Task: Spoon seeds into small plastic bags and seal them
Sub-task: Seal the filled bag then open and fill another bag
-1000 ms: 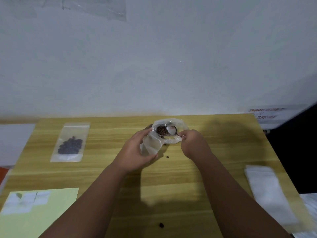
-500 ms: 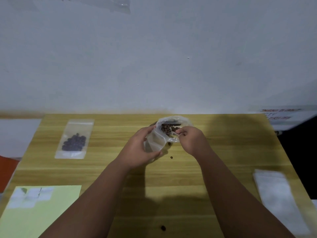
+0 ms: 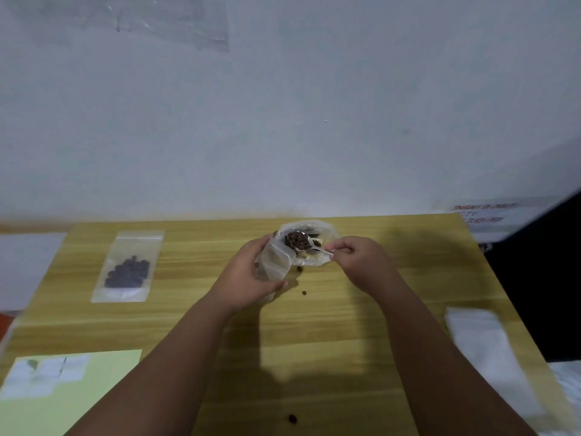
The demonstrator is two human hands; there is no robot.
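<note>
Pale-green paper [image 3: 78, 391] and one stray seed [image 3: 292, 419] lie nearest us on the wooden table [image 3: 314, 357], with a stack of empty bags [image 3: 484, 347] towards the right edge. Farther out, our left hand [image 3: 248, 278] curls around a small plastic bag [image 3: 273, 262]. Our right hand [image 3: 361, 262] pinches the handle of a spoon [image 3: 317, 248] heaped with dark seeds [image 3: 297, 241], over the open supply bag [image 3: 314, 261] beside the small bag's mouth. Spilled seeds [image 3: 304, 292] lie just below. We judge that the heap is full and the mouth limp, so an early tilt would scatter more. A filled bag [image 3: 129, 265] lies far left.
</note>
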